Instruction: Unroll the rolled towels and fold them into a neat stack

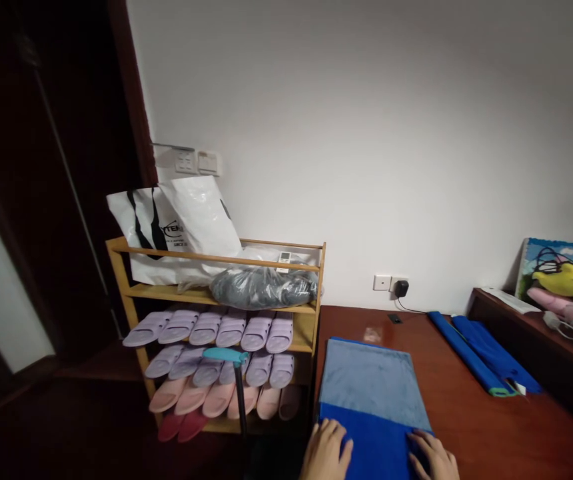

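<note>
A blue cloth [371, 390], pale blue at the far part and deep blue near me, lies flat on the dark red wooden table [466, 413]. My left hand [325, 452] rests on the cloth's near left corner, fingers flat and together. My right hand [434, 457] lies on its near right edge, fingers stretched out on the fabric. Both hands are cut off by the bottom of the view.
Two rolled blue cloths [481, 357] lie on the table to the right. A wooden shoe rack [216, 333] with several slippers and bags stands left of the table. A teal-handled stick [231, 373] leans by it. Toys [569, 287] sit on a raised ledge at right.
</note>
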A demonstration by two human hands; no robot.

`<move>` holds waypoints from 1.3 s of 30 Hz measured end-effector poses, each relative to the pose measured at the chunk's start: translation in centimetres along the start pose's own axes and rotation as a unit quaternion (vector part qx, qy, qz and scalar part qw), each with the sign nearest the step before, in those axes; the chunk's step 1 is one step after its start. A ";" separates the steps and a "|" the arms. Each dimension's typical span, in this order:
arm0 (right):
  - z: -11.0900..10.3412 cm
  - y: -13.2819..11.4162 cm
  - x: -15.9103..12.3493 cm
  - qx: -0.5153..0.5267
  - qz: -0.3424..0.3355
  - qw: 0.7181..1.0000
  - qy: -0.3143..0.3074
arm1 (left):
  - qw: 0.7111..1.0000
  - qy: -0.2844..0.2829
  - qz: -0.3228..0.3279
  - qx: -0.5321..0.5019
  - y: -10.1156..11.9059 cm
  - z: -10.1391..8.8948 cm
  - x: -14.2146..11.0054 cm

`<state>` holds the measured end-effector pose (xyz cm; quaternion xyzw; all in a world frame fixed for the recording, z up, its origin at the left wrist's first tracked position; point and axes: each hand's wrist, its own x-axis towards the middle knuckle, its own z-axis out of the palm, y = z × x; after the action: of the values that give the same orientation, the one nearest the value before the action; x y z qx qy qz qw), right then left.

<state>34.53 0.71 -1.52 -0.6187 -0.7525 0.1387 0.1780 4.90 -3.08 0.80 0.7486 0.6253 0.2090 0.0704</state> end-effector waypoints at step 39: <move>-23.4 -6.1 -2.6 0.326 -0.029 0.927 0.181 | 0.917 0.009 0.044 -0.396 2.2 -26.1 3.9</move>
<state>39.86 -3.29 21.89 -0.5191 -0.6381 0.2571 0.5072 -3.10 -3.84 26.05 0.6843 0.4580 0.4497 0.3461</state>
